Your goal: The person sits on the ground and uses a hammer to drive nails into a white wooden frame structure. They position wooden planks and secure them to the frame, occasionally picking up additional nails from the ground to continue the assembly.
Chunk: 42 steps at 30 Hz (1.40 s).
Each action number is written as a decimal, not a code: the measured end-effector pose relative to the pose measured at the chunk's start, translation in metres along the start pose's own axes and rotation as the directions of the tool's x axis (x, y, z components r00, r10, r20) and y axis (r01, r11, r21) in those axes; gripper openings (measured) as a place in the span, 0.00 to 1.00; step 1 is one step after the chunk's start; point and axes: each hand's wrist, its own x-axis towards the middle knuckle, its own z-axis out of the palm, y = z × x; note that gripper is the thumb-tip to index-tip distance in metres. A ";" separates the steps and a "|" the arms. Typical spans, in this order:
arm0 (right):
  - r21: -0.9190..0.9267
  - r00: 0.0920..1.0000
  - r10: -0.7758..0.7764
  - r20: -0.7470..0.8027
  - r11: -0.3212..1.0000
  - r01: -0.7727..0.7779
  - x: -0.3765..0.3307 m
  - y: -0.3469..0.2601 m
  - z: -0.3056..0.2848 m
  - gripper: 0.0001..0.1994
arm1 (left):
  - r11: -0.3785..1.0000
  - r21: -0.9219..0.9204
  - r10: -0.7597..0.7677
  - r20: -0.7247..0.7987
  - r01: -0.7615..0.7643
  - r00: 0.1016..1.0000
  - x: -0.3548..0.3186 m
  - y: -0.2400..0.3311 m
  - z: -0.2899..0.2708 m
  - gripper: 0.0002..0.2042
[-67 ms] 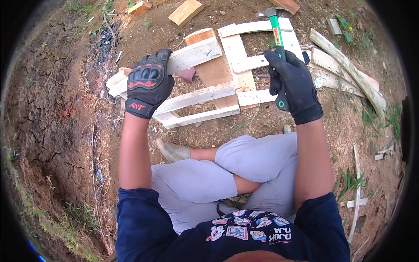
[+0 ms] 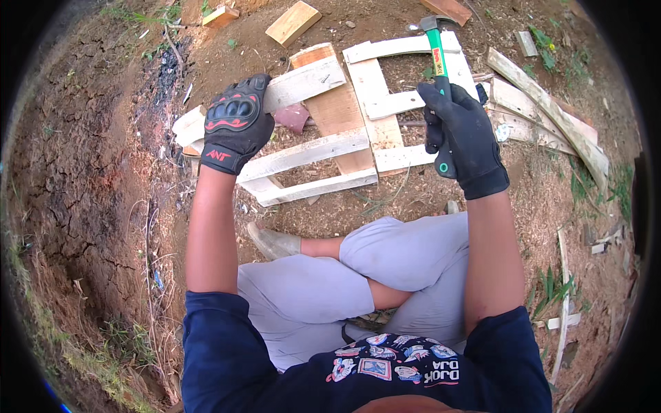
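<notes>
My left hand (image 2: 237, 124), in a black glove with red trim, is closed around the left end of a pale wooden slat (image 2: 306, 84). The slat slants up to the right, over a wider brown board (image 2: 334, 113); a small dark mark, perhaps a nail, shows near its right end. In my black-gloved right hand (image 2: 465, 138) is a claw hammer (image 2: 438, 58) with a green and black handle, its dark head pointing away from me. The hammer hangs above a pallet-like frame of pale slats (image 2: 399, 102), clear of the slat in my left hand.
More pale slats (image 2: 310, 155) lie nearer me, before my crossed legs (image 2: 413, 248). Loose planks (image 2: 551, 103) are heaped at the right. Wood blocks (image 2: 293, 23) rest on the soil at the far side. Cracked dark earth (image 2: 76, 179) spreads on the left.
My left hand and the slat have shifted very slightly. The hammer head has come a little nearer to me. Both grips are the same.
</notes>
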 end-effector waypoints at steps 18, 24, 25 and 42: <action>-0.018 0.981 0.124 -0.149 0.992 -0.128 0.013 0.001 -0.004 0.11 | 0.984 -0.040 -0.158 0.255 0.174 0.954 0.170 -0.052 0.257 0.28; -0.061 0.985 0.138 -0.101 0.988 -0.145 0.013 0.004 -0.004 0.11 | 0.957 -0.220 -0.168 0.107 0.188 0.980 0.156 -0.044 0.250 0.28; -0.051 0.986 0.139 -0.087 0.988 -0.143 0.013 0.005 -0.003 0.10 | 0.965 -0.206 -0.147 0.079 0.160 0.986 0.154 -0.050 0.249 0.28; -0.042 0.989 0.133 -0.058 0.990 -0.136 0.012 0.006 0.000 0.09 | 0.966 -0.196 -0.163 0.027 0.166 0.986 0.144 -0.059 0.257 0.25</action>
